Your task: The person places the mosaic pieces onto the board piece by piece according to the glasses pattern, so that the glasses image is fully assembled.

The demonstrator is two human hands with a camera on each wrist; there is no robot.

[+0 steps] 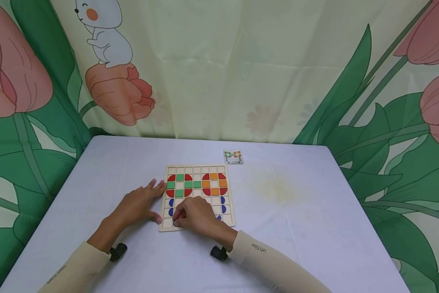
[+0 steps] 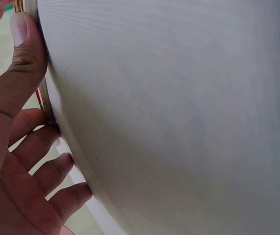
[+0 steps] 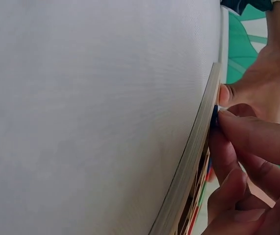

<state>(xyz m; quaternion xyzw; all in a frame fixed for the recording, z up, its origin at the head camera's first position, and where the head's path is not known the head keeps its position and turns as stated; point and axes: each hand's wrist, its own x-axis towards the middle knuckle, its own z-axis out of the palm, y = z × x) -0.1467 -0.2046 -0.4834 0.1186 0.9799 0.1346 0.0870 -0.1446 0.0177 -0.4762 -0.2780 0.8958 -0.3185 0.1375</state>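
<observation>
A square wooden grid board (image 1: pixel 201 169) lies on the table with coloured pieces in its cells. Red corners and green squares (image 1: pixel 180 193) form a ring at upper left; red corners and orange squares (image 1: pixel 214 191) form another at right. Blue half-round pieces (image 1: pixel 224 208) sit lower down on both sides. My left hand (image 1: pixel 138 205) rests along the board's left edge, fingers spread, thumb by the lower left corner. Over the lower rows, my right hand (image 1: pixel 197 215) pinches a small dark blue piece (image 3: pixel 215 117) between thumb and finger at the bottom row. My right hand hides several middle cells.
A small pattern card (image 1: pixel 233 156) lies beyond the board's upper right corner. White cloth (image 1: pixel 296 228) covers the table. A printed curtain (image 1: pixel 219 81) hangs behind its far edge. Each wrist carries a dark camera (image 1: pixel 218 253).
</observation>
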